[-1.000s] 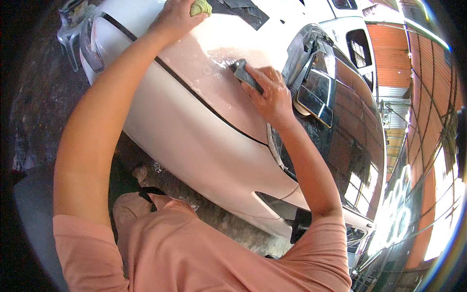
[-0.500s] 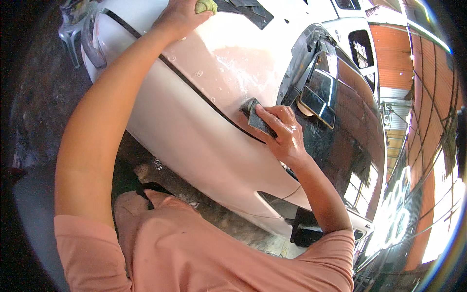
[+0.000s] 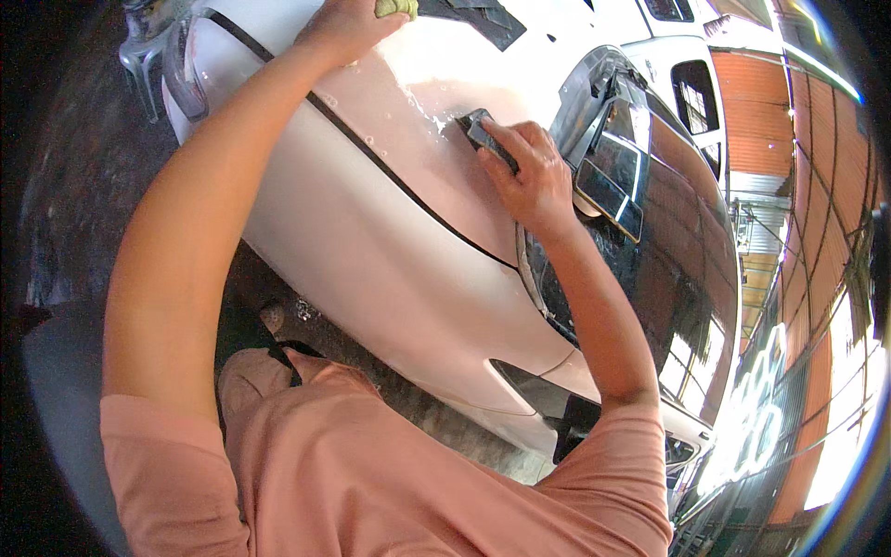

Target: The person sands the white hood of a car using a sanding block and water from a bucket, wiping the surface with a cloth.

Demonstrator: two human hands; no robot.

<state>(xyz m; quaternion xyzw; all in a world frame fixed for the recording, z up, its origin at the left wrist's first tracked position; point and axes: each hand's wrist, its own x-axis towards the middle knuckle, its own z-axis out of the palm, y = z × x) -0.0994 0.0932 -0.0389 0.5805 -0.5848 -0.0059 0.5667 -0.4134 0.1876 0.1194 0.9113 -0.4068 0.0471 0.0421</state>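
Note:
I have my left hand (image 3: 357, 30) shut on a yellow-green sponge (image 3: 396, 7) at the top edge, over the white car's hood (image 3: 445, 200). My right hand (image 3: 527, 172) grips a dark grey, flat sanding pad (image 3: 481, 125) on the wet, soapy part of the hood, left of the windscreen. Suds and drops dot the paint around it. Dark grey sheets (image 3: 501, 28) lie on the hood at the top. A phone-like dark object (image 3: 608, 200) rests at the windscreen (image 3: 682, 269), just right of my right hand.
The car's headlight (image 3: 183, 88) is at the upper left, above a dark wet floor (image 3: 83, 213). The side mirror (image 3: 575, 427) sticks out at the lower right. Orange and grey corrugated shed walls (image 3: 752, 111), with bright openings, run along the right.
My right hand and pad slid down toward the lower right, then came back up to near their earlier spot. My left hand stayed at the top with the sponge, shifting slightly.

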